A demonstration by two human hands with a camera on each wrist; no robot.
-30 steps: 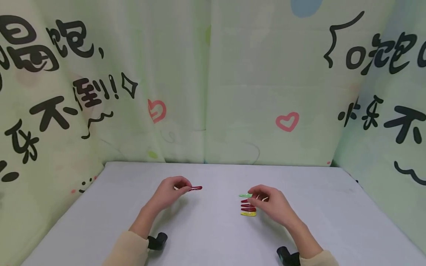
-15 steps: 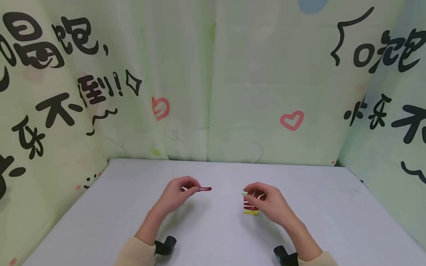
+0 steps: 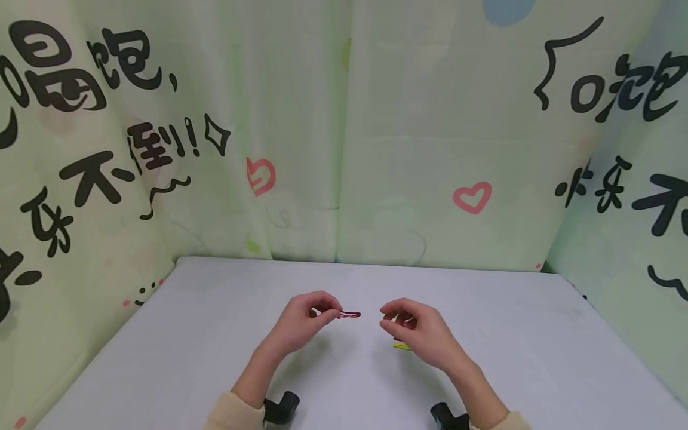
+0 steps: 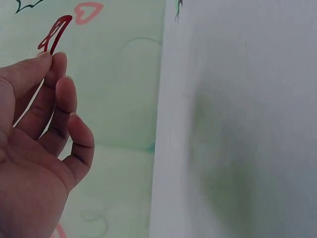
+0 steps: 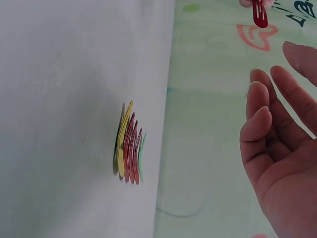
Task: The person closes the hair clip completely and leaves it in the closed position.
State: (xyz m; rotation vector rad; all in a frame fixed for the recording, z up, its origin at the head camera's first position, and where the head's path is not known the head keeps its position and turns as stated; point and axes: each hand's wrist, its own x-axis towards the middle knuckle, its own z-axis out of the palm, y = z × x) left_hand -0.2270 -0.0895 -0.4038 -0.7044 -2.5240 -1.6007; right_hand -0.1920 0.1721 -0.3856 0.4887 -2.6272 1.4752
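Observation:
Between thumb and index finger, my left hand (image 3: 306, 322) pinches a dark red snap hair clip (image 3: 352, 315), its rounded end pointing right. The left wrist view shows the same red clip (image 4: 63, 27) held up from the fingertips. My right hand (image 3: 424, 335) is raised over the table, thumb and fingers apart, nothing between them. Below it lies a row of hair clips side by side: a yellow clip (image 5: 123, 144), several red clips (image 5: 131, 153) and a green clip (image 5: 142, 152). In the head view the right hand hides most of that row; the yellow clip (image 3: 401, 346) peeks out.
A white table top (image 3: 215, 292) spreads under both hands. Behind and at both sides hangs a pale green printed curtain (image 3: 387, 119). Black wrist cameras (image 3: 282, 408) sit on both wrists.
The left hand has moved right with the red clip, closer to the right hand. The right hand has shifted slightly left and now covers more of the clip row.

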